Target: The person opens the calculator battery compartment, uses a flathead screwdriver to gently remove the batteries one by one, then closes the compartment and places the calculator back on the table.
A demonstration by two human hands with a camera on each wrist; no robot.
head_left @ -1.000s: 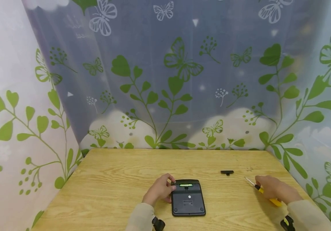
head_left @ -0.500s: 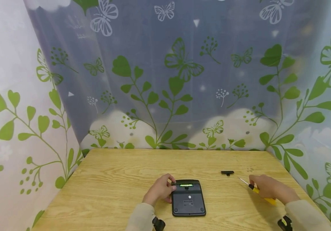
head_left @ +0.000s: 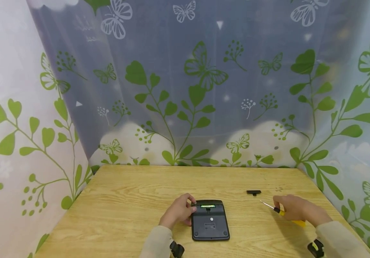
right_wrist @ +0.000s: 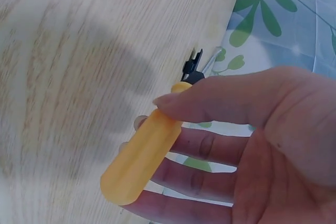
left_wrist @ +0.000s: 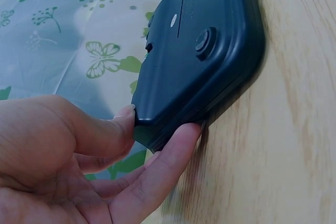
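Observation:
A black calculator [head_left: 210,229] lies face down on the table, a green battery [head_left: 207,206] showing in its uncovered battery slot. My left hand [head_left: 179,210] pinches its upper left corner; in the left wrist view the thumb is on the end of the casing and a finger lies along the side edge. Off to the right, my right hand [head_left: 294,209] grips a screwdriver [right_wrist: 142,156] by its yellow handle, the thin metal shaft aimed up and left. Just beyond the shaft's tip lies a small black battery cover [head_left: 253,192].
The wood-grain table [head_left: 133,200] reaches back to a hanging curtain [head_left: 159,118] printed with leaves and butterflies. Similar printed sheets stand along the left and right sides. A black wrist camera [head_left: 176,249] is strapped at the left cuff.
My right hand has moved left with the screwdriver, bringing its tip closer to the battery cover and calculator. My left hand and the calculator stay in place.

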